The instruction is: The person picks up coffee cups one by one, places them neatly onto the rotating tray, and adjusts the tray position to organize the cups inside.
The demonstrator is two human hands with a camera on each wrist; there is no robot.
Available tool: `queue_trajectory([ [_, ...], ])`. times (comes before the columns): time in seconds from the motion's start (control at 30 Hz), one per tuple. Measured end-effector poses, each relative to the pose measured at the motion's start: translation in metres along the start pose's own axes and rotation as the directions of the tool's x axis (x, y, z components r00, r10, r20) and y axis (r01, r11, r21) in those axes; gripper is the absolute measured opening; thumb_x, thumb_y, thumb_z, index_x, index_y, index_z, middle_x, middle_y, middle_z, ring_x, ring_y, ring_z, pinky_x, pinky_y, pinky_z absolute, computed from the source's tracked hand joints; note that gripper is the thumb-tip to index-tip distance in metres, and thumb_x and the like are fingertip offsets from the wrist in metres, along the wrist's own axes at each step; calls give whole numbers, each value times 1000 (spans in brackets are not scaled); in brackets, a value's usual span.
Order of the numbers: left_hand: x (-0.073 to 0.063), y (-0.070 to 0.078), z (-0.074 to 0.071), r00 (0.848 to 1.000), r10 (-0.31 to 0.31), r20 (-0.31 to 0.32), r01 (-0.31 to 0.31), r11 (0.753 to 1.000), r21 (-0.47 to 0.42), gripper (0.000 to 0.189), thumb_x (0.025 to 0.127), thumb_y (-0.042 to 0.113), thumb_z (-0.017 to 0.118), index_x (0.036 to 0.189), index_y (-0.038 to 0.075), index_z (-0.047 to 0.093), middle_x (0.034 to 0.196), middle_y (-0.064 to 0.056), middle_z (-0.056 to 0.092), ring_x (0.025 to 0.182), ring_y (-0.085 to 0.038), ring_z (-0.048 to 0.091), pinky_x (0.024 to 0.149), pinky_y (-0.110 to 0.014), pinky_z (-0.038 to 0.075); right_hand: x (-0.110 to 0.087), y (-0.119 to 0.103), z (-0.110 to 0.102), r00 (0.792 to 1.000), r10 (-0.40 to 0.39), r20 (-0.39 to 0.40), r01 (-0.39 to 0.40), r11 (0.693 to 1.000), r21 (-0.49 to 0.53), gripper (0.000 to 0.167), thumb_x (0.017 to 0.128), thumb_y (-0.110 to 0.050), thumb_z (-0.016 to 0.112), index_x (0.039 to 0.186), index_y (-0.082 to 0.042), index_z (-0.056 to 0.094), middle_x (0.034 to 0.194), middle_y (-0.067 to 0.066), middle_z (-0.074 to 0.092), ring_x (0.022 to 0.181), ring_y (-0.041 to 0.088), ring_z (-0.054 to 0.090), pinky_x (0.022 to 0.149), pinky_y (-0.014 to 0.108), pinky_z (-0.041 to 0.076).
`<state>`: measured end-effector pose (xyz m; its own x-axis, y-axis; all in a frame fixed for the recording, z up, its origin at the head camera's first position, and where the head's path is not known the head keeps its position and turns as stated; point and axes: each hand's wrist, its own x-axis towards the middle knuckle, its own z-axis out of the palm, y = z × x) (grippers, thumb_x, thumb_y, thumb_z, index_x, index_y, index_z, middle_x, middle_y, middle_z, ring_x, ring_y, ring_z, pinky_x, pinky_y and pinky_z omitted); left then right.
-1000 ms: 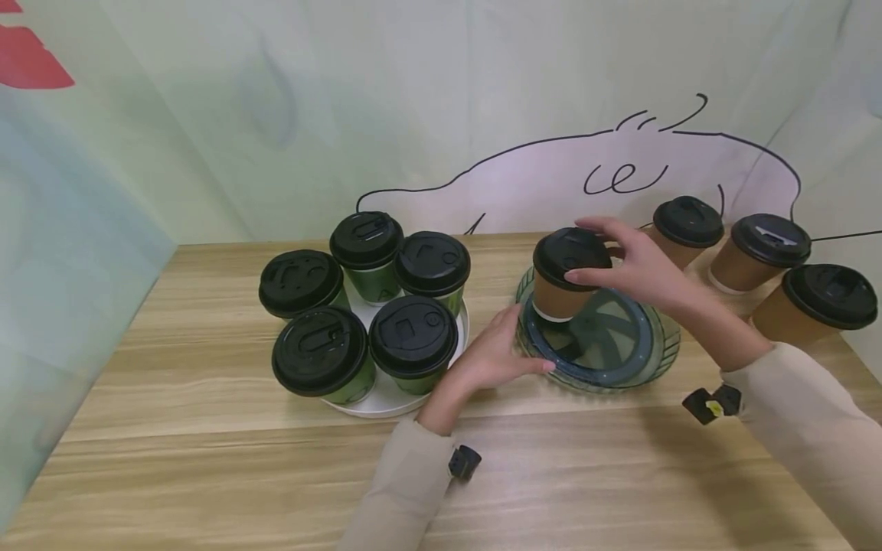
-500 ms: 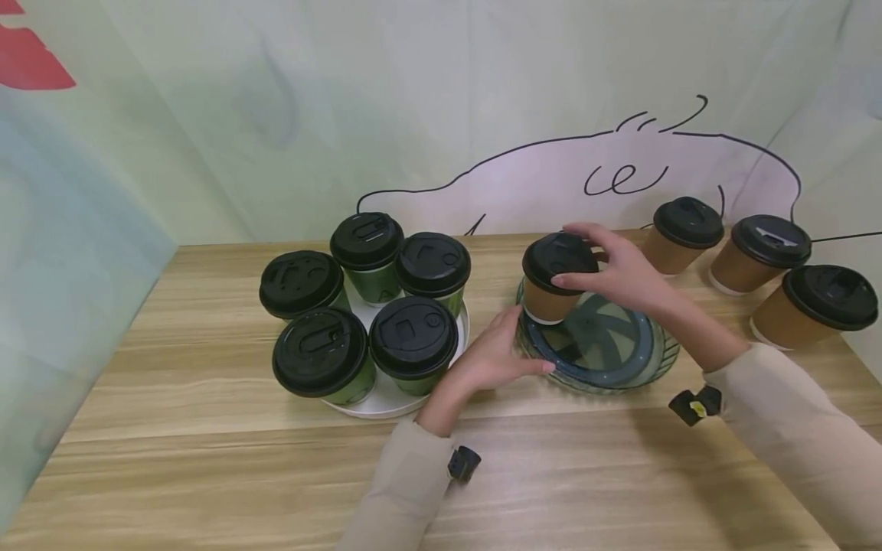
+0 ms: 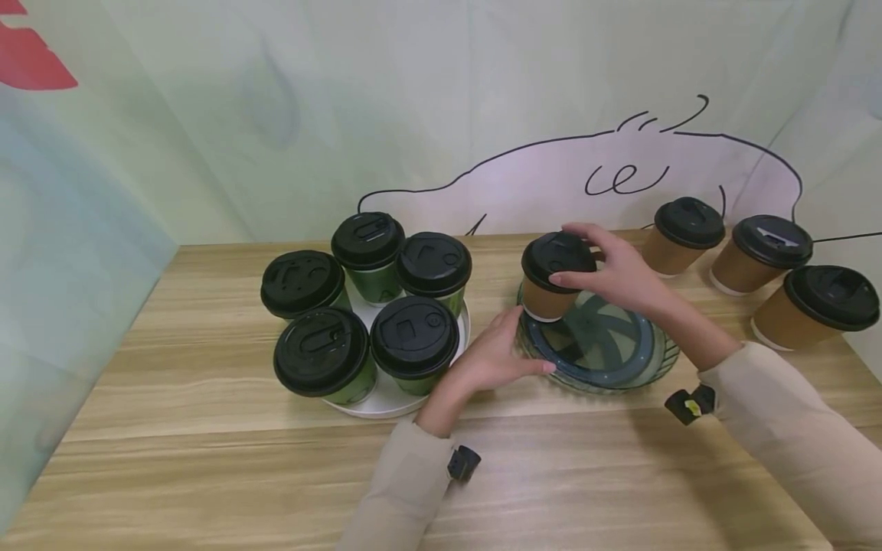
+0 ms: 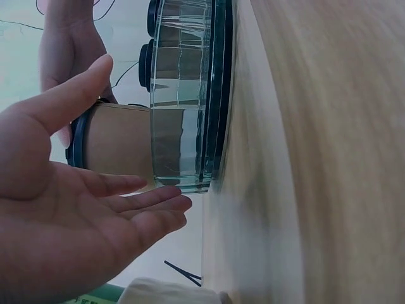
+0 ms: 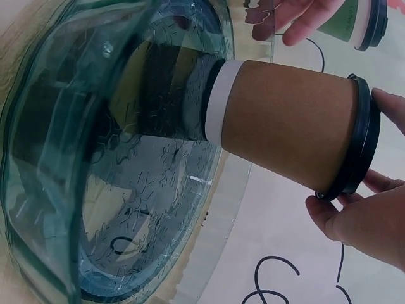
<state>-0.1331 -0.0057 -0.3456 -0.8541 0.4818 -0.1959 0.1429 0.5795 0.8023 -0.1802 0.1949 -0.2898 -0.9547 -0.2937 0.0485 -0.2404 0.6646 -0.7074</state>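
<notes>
My right hand (image 3: 616,268) grips the black lid of a brown paper coffee cup (image 5: 288,120), thumb and fingers on opposite sides of the lid. The cup stands upright at the left part of a round, bluish clear glass dish (image 3: 637,360), inside its rim. Whether its base fully rests on the dish floor is hard to tell. My left hand (image 3: 491,353) is at the dish's left side with fingers extended and thumb apart. In the left wrist view its fingertips (image 4: 171,193) lie at the dish's wall, touching or almost touching it.
Left of the dish, a white round plate (image 3: 386,402) bears several green paper cups (image 3: 375,282) with black lids. Three more brown cups (image 3: 671,252) with black lids stand on the wooden table (image 3: 227,474) at the right. A printed cloth backdrop (image 3: 413,99) rises behind.
My right hand has carried the brown cup a little left over the dish, then almost stopped. The left hand has stayed in place.
</notes>
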Motion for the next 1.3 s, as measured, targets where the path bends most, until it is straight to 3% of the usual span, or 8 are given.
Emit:
queue_trajectory([
  [0.7, -3, 3, -4, 1000, -5, 11, 4, 999, 39, 89, 79, 33, 71, 144, 1, 20, 144, -17, 28, 132, -25, 27, 106, -38, 27, 2, 1, 1, 1000, -22, 17, 22, 1000, 17, 73, 79, -24, 73, 138, -6, 35, 139, 16, 36, 122, 38, 37, 98, 54, 32],
  [1.03, -4, 3, -4, 1000, 8, 18, -9, 999, 31, 90, 79, 32, 70, 144, 0, 17, 146, -17, 26, 133, -26, 25, 106, -38, 26, -3, 4, -4, 1000, -18, -5, 18, 1000, 8, 73, 80, -31, 71, 139, -9, 35, 141, 13, 35, 124, 36, 35, 97, 53, 33],
  [1.3, -4, 3, -4, 1000, -3, 13, 2, 999, 37, 89, 79, 34, 71, 144, 1, 19, 146, -16, 27, 133, -26, 26, 107, -38, 25, -11, 8, -13, 999, -31, -37, 31, 999, 13, 69, 82, -26, 69, 139, -7, 35, 139, 15, 37, 124, 34, 34, 100, 50, 31],
])
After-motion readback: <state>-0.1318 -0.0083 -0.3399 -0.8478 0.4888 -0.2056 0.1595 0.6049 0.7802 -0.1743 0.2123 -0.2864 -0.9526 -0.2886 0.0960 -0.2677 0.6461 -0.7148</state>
